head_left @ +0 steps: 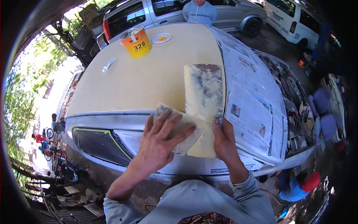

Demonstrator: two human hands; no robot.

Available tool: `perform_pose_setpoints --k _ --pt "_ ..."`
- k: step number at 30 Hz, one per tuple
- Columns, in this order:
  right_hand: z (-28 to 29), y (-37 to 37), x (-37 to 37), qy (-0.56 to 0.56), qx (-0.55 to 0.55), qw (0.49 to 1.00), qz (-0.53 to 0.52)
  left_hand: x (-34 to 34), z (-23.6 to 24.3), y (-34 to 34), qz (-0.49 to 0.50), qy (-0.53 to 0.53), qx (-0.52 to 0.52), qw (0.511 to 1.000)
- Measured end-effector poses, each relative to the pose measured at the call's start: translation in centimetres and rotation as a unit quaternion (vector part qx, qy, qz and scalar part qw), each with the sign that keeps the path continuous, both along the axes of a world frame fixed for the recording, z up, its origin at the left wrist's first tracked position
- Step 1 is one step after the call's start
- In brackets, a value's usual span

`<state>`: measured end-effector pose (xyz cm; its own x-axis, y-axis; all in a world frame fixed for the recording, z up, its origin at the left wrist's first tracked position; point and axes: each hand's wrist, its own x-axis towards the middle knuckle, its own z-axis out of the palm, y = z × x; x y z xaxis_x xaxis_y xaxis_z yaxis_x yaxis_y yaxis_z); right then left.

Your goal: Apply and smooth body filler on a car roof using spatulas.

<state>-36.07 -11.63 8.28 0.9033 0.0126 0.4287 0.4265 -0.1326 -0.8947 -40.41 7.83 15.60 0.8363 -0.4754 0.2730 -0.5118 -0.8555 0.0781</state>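
Observation:
My left hand (158, 136) holds a flat, filler-smeared spreader (181, 142), fingers laid across its upper face. In my right hand (225, 140) is a long cream-coloured putty board (204, 91), gripped near its lower end, with the thumb on top. Streaks of pale filler and darker patches cover the board's far half. The spreader's right edge meets the board in front of my chest. Both are held above the near edge of a car roof (149, 84) coated in dull beige.
An orange and yellow can (137, 44), a round lid (168, 41) with yellow-orange paste and a small white tube (108, 65) rest on the roof. Newspaper (244, 112) covers the windshield. A person (199, 14) stands beyond; another (300, 186) is low at right.

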Motion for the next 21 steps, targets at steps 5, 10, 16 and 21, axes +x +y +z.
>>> perform_pose_setpoints --k 5,10,16,21 --pt "-0.2 4.5 -1.6 0.133 0.105 0.983 0.076 -4.6 -1.6 2.6 -0.036 0.047 0.022 0.998" --pt "0.3 6.2 -1.7 0.141 0.124 0.980 0.073 -7.0 -1.7 6.5 -0.063 0.121 0.041 0.990" --pt "0.4 9.1 -3.3 0.248 0.266 0.929 0.076 -6.3 -2.8 6.9 -0.095 0.001 -0.322 0.942" --pt "-1.0 6.5 -1.4 0.420 0.341 0.821 0.181 -4.7 -3.3 4.9 -0.032 -0.007 -0.139 0.990"
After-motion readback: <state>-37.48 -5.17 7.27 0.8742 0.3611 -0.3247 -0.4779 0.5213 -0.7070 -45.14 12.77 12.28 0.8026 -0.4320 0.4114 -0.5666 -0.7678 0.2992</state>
